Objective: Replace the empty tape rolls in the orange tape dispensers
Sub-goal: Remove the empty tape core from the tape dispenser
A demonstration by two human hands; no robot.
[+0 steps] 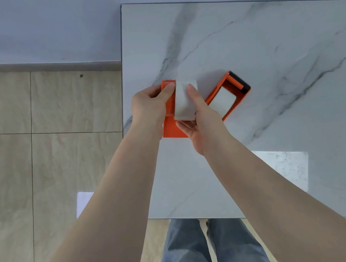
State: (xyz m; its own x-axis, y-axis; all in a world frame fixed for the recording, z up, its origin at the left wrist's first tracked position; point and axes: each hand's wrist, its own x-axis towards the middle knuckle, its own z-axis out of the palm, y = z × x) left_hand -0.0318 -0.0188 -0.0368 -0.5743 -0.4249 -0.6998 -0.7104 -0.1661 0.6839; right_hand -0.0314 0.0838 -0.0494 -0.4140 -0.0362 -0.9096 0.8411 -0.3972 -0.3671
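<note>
1. My left hand (151,104) grips the near dispenser (170,129) at its far left end, fingers curled over the orange edge, thumb toward the roll.
2. My right hand (203,123) holds the roll (184,100) from below and from the right, thumb on its outer face and fingers curled under it. Neither hand is free.
3. The roll sits between both hands, directly over the near dispenser. Whether it is seated on the hub I cannot tell; the hands hide that.
4. The near dispenser's long axis appears to run from my wrists away toward the far side of the desk (267,44). The roll's face follows the same line.
5. My judgement: the roll must go down into the dispenser, so the right hand leads and the left steadies.
6. The second dispenser (228,95) lies just beyond my right hand. Its long axis points up and right, with the cutter end farthest from me. It carries a roll.
</note>
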